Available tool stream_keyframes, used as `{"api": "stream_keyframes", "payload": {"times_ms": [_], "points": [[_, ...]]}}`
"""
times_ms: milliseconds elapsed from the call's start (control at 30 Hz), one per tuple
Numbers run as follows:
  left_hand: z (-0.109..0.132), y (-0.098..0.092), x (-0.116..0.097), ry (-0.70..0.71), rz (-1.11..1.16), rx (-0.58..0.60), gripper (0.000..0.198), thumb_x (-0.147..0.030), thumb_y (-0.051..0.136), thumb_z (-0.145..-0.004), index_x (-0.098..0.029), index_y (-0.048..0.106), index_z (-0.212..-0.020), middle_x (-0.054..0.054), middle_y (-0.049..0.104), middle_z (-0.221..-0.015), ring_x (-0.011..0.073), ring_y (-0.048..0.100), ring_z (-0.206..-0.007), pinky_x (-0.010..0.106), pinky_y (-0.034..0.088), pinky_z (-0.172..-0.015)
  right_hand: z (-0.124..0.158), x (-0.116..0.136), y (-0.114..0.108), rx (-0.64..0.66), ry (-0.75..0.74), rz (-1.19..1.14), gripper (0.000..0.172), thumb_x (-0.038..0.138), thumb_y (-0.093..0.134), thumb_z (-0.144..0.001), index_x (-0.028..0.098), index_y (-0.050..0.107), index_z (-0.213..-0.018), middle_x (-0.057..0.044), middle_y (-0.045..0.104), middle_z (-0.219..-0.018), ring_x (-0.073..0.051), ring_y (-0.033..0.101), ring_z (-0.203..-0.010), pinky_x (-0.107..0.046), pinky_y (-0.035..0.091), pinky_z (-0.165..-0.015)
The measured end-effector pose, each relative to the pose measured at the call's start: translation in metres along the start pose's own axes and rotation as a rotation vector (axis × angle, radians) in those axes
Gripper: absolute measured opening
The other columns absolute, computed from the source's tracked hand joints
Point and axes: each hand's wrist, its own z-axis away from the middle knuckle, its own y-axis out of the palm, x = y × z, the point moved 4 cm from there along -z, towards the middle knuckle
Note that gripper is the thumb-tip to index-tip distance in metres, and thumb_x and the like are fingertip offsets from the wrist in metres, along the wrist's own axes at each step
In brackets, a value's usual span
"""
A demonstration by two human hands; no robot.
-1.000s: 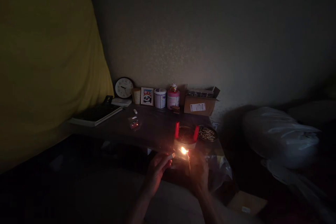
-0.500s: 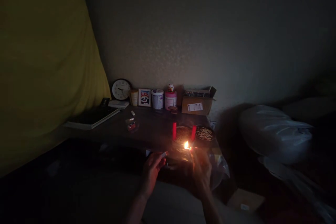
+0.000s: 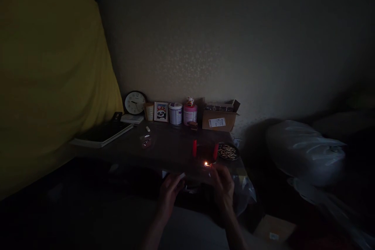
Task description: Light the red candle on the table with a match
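Pinched in the fingers of my right hand (image 3: 223,183) is a burning match (image 3: 207,165), its small flame at the left tip. My left hand (image 3: 171,188) is closed around a small pale box, likely a matchbox (image 3: 182,175), of which only the top end shows. Two red candles stand upright just beyond the flame, a left candle (image 3: 194,148) and a right candle (image 3: 215,151). The flame is apart from both of them. Beside the right candle sits a round dish (image 3: 238,157) heaped with matchsticks (image 3: 227,151).
On the dark table (image 3: 170,140) lie a small clear packet (image 3: 146,141) and a white piece (image 3: 148,129). Along the wall stand a clock (image 3: 135,102), a panda picture (image 3: 161,112), a white tub (image 3: 175,113), a pink tub (image 3: 190,115) and a cardboard box (image 3: 219,120). Plastic bags (image 3: 304,152) bulge at right.
The match flame has shrunk and the scene has grown darker. My right hand stays close to the same place, its fingers still on the match. My left hand has barely moved.
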Motion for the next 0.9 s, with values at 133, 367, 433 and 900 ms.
{"api": "stream_keyframes", "payload": {"times_ms": [133,367,433,900], "points": [[0.001,0.001,-0.001,-0.027,0.000,-0.034,0.028,-0.031,0.074,-0.062,-0.016,0.067,-0.085,0.004,0.062,-0.091,0.0148,0.059,-0.083,0.022,0.048,-0.070,-0.005,0.003,0.005,0.014,0.044,-0.073,0.025,0.040,0.055,-0.079,0.016,0.060,-0.085,-0.005,0.061,-0.081,-0.018,0.055,-0.077,-0.027,0.043,-0.064],[-0.003,-0.001,0.002,-0.039,0.030,-0.048,0.029,-0.031,0.076,-0.059,-0.015,0.068,-0.081,0.003,0.063,-0.089,0.0146,0.059,-0.084,0.023,0.048,-0.071,-0.014,0.007,0.012,0.012,0.106,-0.174,0.028,0.043,0.057,-0.076,0.016,0.062,-0.083,-0.004,0.062,-0.079,-0.017,0.054,-0.070,-0.024,0.041,-0.057],[-0.004,-0.002,0.004,-0.025,0.040,-0.036,0.028,-0.031,0.075,-0.060,-0.015,0.068,-0.081,0.004,0.063,-0.090,0.0149,0.059,-0.085,0.023,0.048,-0.072,-0.017,0.010,0.014,0.014,0.113,-0.204,0.027,0.042,0.057,-0.075,0.016,0.062,-0.083,-0.004,0.061,-0.076,-0.016,0.053,-0.066,-0.023,0.040,-0.054],[-0.007,-0.003,0.007,-0.031,0.023,-0.004,0.024,-0.029,0.072,-0.065,-0.015,0.065,-0.082,0.004,0.062,-0.084,0.0128,0.057,-0.079,0.022,0.045,-0.068,-0.044,0.014,0.018,-0.011,0.105,-0.347,0.022,0.035,0.069,-0.065,0.016,0.063,-0.075,-0.004,0.064,-0.077,-0.018,0.057,-0.072,-0.027,0.045,-0.065]]}}
